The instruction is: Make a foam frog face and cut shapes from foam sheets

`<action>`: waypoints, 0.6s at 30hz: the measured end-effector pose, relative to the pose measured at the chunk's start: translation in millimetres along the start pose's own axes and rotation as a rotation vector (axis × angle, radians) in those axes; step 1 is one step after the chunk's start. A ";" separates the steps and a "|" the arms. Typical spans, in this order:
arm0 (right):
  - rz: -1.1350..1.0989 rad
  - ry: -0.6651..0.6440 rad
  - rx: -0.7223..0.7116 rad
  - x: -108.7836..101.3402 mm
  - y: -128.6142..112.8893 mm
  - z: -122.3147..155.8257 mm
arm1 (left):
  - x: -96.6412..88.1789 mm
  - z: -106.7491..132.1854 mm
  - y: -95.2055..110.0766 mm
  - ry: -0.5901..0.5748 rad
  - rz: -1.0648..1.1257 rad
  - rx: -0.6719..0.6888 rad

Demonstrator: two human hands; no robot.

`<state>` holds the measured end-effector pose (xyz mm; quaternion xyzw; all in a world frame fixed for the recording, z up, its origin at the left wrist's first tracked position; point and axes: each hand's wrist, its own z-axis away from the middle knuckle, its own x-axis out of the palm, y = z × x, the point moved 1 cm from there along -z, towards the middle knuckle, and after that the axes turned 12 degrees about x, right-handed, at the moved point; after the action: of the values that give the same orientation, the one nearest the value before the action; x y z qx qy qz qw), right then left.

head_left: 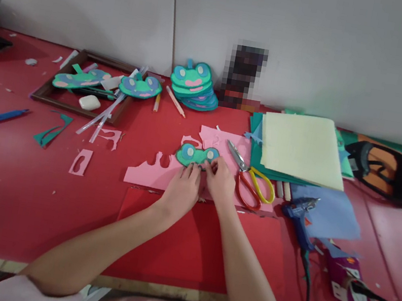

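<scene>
A green frog-face cutout point(197, 157) with blue eye patches and pale pupils lies in front of me on pink foam or paper sheet scraps point(146, 175). My left hand point(184, 186) is closed over its lower edge, fingers close together on top, thumb hidden. The fingertips of my right hand point(220, 178) are pinched at the cutout's lower right, by the right eye; anything small between them is hidden. Just right of that hand lie scissors point(246, 171) with one red and one yellow handle, blades pointing away.
Finished-looking frog faces point(194, 85) are stacked against the wall. A brown tray point(77, 108) holds glue sticks and a white eraser-like piece. Cream sheets point(298, 146) lie on green ones at right. A blue glue gun point(300, 223) trails a cable near a purple box point(347, 275).
</scene>
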<state>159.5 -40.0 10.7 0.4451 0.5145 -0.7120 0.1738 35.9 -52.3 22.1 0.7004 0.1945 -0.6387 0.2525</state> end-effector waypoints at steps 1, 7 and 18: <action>0.000 -0.004 0.004 0.0 -0.1 -0.5 | 0.2 -0.3 -0.2 -0.001 -0.001 0.005; 0.046 0.001 0.033 1.7 -3.8 -0.7 | 1.4 -0.1 2.0 0.008 -0.035 0.005; 0.124 -0.051 0.097 1.7 -12.7 -2.0 | 0.1 6.8 4.2 0.020 -0.028 -0.057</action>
<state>150.5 -32.6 16.5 0.4659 0.4463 -0.7349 0.2089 32.9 -59.8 22.1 0.6964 0.2247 -0.6294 0.2615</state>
